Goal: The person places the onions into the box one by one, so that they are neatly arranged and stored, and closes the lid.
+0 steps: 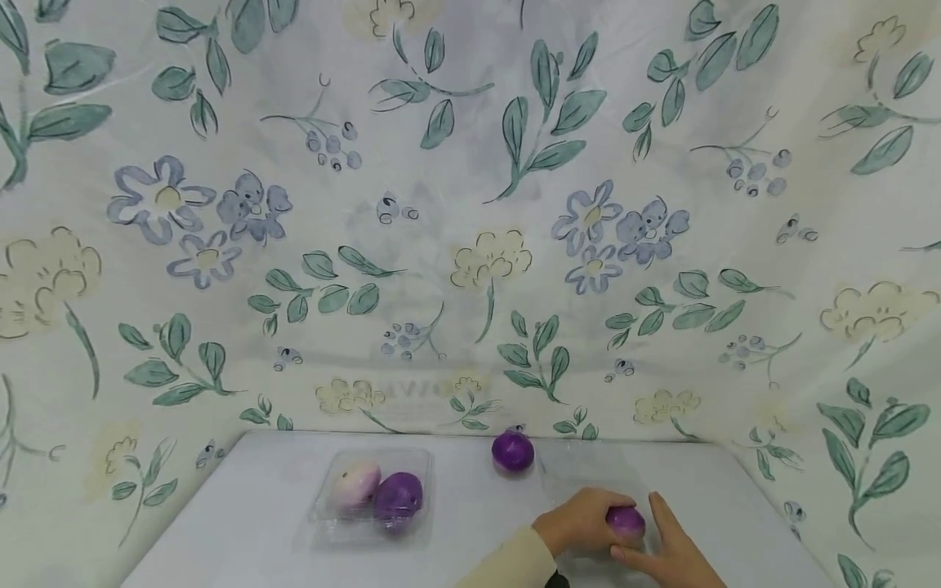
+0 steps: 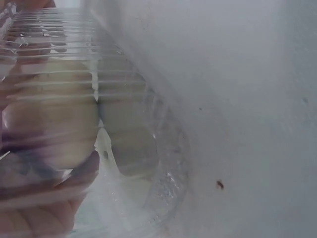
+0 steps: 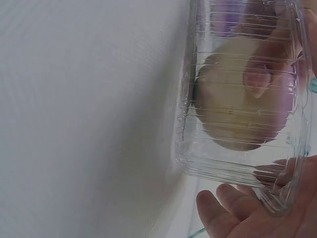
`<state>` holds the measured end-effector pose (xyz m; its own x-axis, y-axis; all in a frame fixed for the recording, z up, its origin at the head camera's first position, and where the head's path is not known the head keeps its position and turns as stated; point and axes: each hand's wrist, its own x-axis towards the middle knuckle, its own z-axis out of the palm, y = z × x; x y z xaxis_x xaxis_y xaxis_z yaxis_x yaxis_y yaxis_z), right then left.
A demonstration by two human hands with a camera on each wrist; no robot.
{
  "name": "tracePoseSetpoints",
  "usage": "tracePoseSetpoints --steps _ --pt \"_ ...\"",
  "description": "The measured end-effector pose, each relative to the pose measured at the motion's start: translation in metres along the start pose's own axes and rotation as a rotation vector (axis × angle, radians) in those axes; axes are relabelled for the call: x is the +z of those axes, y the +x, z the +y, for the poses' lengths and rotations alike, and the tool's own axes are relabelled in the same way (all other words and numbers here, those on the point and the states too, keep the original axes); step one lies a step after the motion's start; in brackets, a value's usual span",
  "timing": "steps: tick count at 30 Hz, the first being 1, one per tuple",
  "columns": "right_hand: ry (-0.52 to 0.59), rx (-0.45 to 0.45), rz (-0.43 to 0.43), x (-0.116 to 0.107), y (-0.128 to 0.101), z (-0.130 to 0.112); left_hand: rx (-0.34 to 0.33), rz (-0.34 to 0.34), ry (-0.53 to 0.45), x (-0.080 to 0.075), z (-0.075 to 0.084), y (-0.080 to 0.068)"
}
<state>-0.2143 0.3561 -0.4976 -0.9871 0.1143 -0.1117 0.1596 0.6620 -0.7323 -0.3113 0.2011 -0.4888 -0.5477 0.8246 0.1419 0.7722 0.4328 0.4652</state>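
On the table (image 1: 250,523), front right: one purple turnip (image 1: 626,521) inside a clear box (image 3: 237,94), barely visible from the head view. Left hand (image 1: 584,523), fingers curled over the turnip; right hand (image 1: 672,551), fingers straight, pressed against the box side. Behind the box: one loose turnip (image 1: 512,451). Left of it: open tray (image 1: 371,498) holding two turnips.
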Motion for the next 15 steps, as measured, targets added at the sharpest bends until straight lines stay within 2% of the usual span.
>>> tracePoseSetpoints --steps 5,11,15 --pt "0.026 0.015 -0.01 -0.0007 0.0003 0.0 0.024 -0.024 -0.011 -0.0023 0.0 0.0017" --pt "0.004 0.039 0.004 0.0001 0.0015 -0.0022 0.012 -0.039 -0.007 -0.0059 -0.0004 0.0019" --pt "-0.011 0.023 0.007 0.0 0.0011 -0.0038 0.011 -0.063 -0.025 -0.0063 -0.0005 0.0034"
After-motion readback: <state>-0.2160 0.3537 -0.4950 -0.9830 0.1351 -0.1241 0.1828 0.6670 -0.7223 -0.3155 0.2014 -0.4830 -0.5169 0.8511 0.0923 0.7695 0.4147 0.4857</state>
